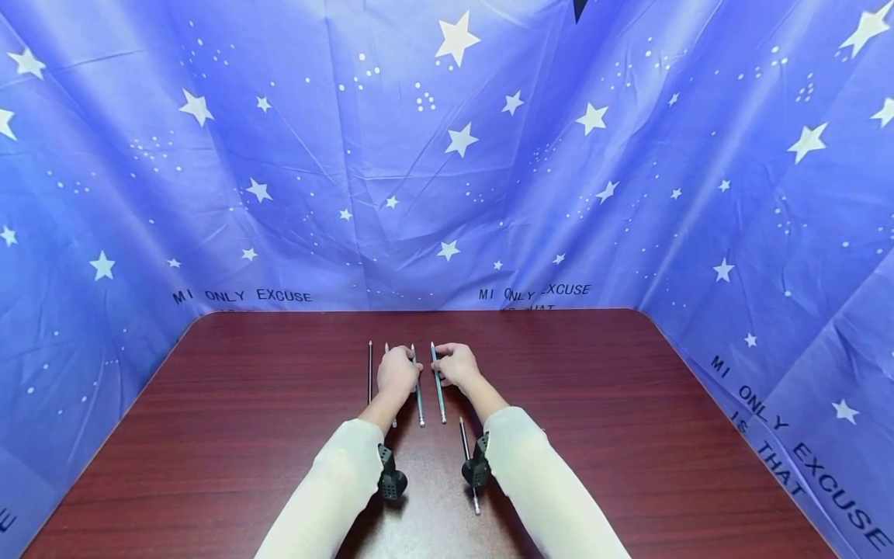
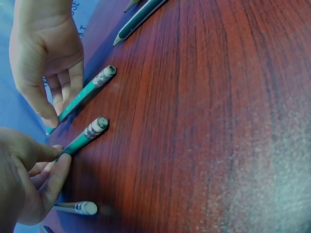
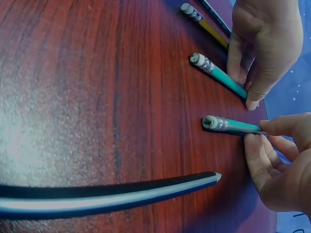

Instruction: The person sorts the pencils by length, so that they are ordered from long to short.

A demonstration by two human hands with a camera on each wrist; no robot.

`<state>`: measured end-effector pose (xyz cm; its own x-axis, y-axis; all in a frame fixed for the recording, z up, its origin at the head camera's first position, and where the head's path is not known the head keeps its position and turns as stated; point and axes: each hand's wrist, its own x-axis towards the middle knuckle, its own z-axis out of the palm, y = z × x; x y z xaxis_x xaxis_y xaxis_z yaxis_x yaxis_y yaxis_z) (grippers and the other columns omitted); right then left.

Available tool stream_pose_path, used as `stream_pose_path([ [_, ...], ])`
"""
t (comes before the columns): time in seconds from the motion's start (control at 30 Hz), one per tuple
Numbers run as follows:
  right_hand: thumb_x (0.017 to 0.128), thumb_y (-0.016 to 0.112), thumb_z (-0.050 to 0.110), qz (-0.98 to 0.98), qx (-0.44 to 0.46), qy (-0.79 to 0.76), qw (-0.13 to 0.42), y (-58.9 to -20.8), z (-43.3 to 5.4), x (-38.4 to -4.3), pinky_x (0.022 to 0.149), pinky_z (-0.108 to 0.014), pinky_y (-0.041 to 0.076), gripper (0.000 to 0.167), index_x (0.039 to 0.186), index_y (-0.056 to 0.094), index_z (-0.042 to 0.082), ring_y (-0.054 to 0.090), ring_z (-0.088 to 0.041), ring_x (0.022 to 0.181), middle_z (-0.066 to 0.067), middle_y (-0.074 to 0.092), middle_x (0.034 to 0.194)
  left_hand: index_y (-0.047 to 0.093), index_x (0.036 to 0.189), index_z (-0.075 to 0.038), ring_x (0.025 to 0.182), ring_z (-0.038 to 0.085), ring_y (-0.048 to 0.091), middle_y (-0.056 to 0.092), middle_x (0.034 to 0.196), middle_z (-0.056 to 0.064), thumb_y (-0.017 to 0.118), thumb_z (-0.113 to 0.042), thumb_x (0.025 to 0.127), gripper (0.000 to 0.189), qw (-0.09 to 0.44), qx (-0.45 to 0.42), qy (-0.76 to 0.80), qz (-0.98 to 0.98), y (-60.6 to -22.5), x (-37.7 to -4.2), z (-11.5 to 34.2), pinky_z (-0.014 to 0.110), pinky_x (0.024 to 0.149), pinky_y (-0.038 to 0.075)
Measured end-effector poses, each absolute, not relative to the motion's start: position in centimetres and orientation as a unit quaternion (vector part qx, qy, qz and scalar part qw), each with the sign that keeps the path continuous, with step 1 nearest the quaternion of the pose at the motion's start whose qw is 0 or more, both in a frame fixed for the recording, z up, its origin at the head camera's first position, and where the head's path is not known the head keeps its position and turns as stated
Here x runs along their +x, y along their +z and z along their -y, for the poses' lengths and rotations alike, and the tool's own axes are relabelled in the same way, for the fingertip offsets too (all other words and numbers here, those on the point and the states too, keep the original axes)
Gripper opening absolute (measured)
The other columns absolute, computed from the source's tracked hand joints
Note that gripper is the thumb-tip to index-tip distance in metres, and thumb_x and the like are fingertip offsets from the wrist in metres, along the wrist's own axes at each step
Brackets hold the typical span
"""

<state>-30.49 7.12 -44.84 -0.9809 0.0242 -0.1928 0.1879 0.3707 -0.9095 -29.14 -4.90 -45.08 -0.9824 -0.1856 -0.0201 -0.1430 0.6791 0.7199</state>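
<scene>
My left hand [image 1: 398,371] pinches a green pencil [image 1: 420,404] near its pointed end, between thumb and fingers. That pencil lies on the table with its eraser end toward me. Just right of it, my right hand [image 1: 457,365] pinches a second green pencil [image 1: 439,392] the same way; its white eraser [image 3: 210,122] shows in the right wrist view. The two green pencils lie side by side with a small gap. Left of them is a yellow pencil [image 3: 214,33], partly covered by my left hand. Farther left lies a dark pencil [image 1: 370,369], its lower part behind my left wrist.
A black pencil [image 1: 464,439] lies nearer me on the reddish-brown wooden table [image 1: 244,435], partly under my right wrist camera [image 1: 476,466]. Beside its point, another pencil tip [image 2: 130,6] shows in the left wrist view. A blue star-patterned cloth [image 1: 391,155] hangs behind the table.
</scene>
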Motion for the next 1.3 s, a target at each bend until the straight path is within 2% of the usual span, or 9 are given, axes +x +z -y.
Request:
stream_pose_path([
  [0.17, 0.082, 0.064, 0.000, -0.836, 0.062, -0.542, 0.069, -44.82, -6.99, -30.48, 0.052, -0.026, 0.056, 0.034, 0.116, 0.064, 0.004, 0.058, -0.013, 0.060, -0.016, 0.068, 0.090, 0.064, 0.111, -0.005, 0.042, 0.010, 0.056, 0.072, 0.081, 0.007, 0.068, -0.014, 0.084, 0.029, 0.019, 0.091, -0.398, 0.913, -44.97, -29.10, 4.93, 0.025, 0.052, 0.047],
  [0.37, 0.082, 0.065, 0.001, -0.859, 0.044, -0.508, 0.047, -44.84, -6.82, -30.30, 0.048, -0.024, 0.054, 0.033, 0.115, 0.064, 0.003, 0.060, -0.016, 0.057, -0.015, 0.067, 0.087, 0.065, 0.111, -0.005, 0.040, 0.009, 0.055, 0.071, 0.073, 0.006, 0.068, -0.014, 0.084, 0.029, 0.019, 0.091, -0.397, 0.913, -45.02, -29.10, 4.97, 0.025, 0.052, 0.047],
  [0.67, 0.085, 0.061, 0.007, -0.891, 0.039, -0.452, 0.026, -45.25, -6.56, -30.33, 0.048, -0.023, 0.049, 0.027, 0.112, 0.067, 0.007, 0.055, -0.009, 0.047, -0.011, 0.071, 0.089, 0.065, 0.110, -0.004, 0.042, 0.009, 0.056, 0.072, 0.089, 0.010, 0.067, -0.014, 0.084, 0.027, 0.015, 0.094, -0.410, 0.907, -45.07, -29.21, 5.05, 0.024, 0.047, 0.048],
  [0.83, 0.085, 0.062, 0.010, -0.906, 0.052, -0.421, 0.018, -45.23, -6.38, -30.36, 0.055, -0.023, 0.044, 0.026, 0.110, 0.069, 0.011, 0.058, -0.011, 0.057, -0.008, 0.071, 0.094, 0.064, 0.111, -0.004, 0.043, 0.010, 0.057, 0.071, 0.092, 0.012, 0.067, -0.014, 0.085, 0.028, 0.015, 0.095, -0.415, 0.905, -45.10, -29.26, 5.04, 0.024, 0.044, 0.049],
  [1.2, 0.084, 0.065, 0.013, -0.911, 0.063, -0.407, 0.010, -45.00, -6.24, -30.17, 0.065, -0.029, 0.048, 0.024, 0.107, 0.070, 0.012, 0.063, -0.020, 0.081, -0.007, 0.070, 0.105, 0.065, 0.111, -0.005, 0.043, 0.010, 0.056, 0.072, 0.090, 0.010, 0.067, -0.015, 0.085, 0.028, 0.018, 0.090, -0.412, 0.906, -45.19, -29.25, 5.01, 0.024, 0.045, 0.047],
  [1.3, 0.083, 0.066, 0.012, -0.908, 0.063, -0.415, 0.008, -44.97, -6.24, -30.11, 0.062, -0.027, 0.047, 0.024, 0.107, 0.070, 0.011, 0.062, -0.018, 0.074, -0.008, 0.070, 0.100, 0.065, 0.110, -0.005, 0.042, 0.009, 0.056, 0.071, 0.091, 0.010, 0.067, -0.015, 0.085, 0.027, 0.019, 0.091, -0.410, 0.907, -45.20, -29.28, 5.04, 0.023, 0.045, 0.047],
])
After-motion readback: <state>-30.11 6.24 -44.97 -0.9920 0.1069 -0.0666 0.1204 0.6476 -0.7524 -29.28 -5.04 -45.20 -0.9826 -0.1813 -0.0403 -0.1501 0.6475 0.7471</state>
